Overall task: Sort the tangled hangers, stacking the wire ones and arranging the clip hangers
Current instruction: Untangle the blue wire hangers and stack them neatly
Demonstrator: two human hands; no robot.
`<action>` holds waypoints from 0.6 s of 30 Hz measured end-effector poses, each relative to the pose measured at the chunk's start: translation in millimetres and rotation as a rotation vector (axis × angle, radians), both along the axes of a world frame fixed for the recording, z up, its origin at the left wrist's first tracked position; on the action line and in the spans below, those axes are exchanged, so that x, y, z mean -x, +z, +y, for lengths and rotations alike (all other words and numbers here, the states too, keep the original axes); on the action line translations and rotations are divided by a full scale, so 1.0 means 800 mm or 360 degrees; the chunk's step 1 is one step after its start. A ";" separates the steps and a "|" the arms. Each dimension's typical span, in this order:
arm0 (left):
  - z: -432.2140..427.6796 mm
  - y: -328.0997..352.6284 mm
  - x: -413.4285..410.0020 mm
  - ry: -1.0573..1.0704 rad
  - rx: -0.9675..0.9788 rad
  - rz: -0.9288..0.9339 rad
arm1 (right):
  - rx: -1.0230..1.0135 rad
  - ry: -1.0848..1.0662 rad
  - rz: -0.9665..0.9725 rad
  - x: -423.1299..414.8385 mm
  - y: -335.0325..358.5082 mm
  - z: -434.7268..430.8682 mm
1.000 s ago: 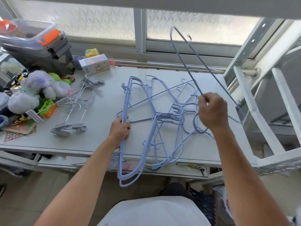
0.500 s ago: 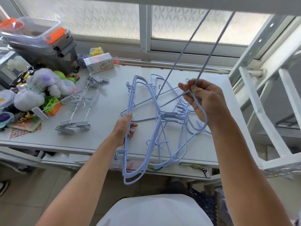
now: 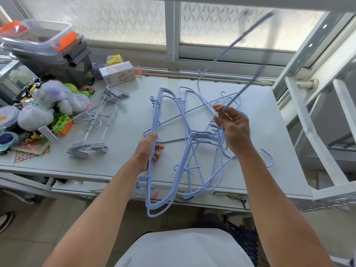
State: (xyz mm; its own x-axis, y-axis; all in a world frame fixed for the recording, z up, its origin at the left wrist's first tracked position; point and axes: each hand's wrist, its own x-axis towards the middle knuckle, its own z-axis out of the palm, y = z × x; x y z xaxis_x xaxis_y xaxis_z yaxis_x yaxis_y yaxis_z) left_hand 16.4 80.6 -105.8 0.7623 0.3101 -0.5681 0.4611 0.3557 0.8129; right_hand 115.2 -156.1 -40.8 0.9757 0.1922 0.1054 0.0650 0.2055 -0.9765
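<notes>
Versus the prior frame, the lifted hanger [image 3: 234, 99] is swung rightward and blurred. Its long axis runs from the pile up-right toward the window. It is pinched by the right grip [image 3: 234, 130], palm turned upward. The stacked hangers [image 3: 154, 116] on the worktop [image 3: 119, 162] are clasped by the left grip [image 3: 148, 151].

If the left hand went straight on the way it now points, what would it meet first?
Probably the tangle of blue hangers on the table, just beyond the left hand, which grips the stacked hangers. Depth is hard to judge.
</notes>
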 end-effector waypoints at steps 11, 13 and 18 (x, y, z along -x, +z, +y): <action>0.023 0.016 0.009 -0.0224 0.0452 -0.0009 | 0.1557 0.0586 -0.0879 -0.002 -0.058 0.021; 0.017 0.019 0.009 -0.0301 0.0306 0.0009 | 0.1591 0.0613 -0.0942 0.005 -0.061 0.028; -0.002 0.010 0.005 -0.0197 -0.0227 0.0005 | 0.1682 0.0367 -0.0917 0.008 -0.061 0.029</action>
State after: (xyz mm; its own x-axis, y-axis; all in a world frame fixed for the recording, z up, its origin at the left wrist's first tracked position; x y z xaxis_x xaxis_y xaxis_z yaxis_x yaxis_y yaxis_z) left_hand 12.6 79.3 -97.4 0.7981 0.2916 -0.5273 0.4966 0.1771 0.8497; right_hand 108.8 -132.9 -89.3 0.7697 0.6068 0.1982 0.6096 -0.6066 -0.5103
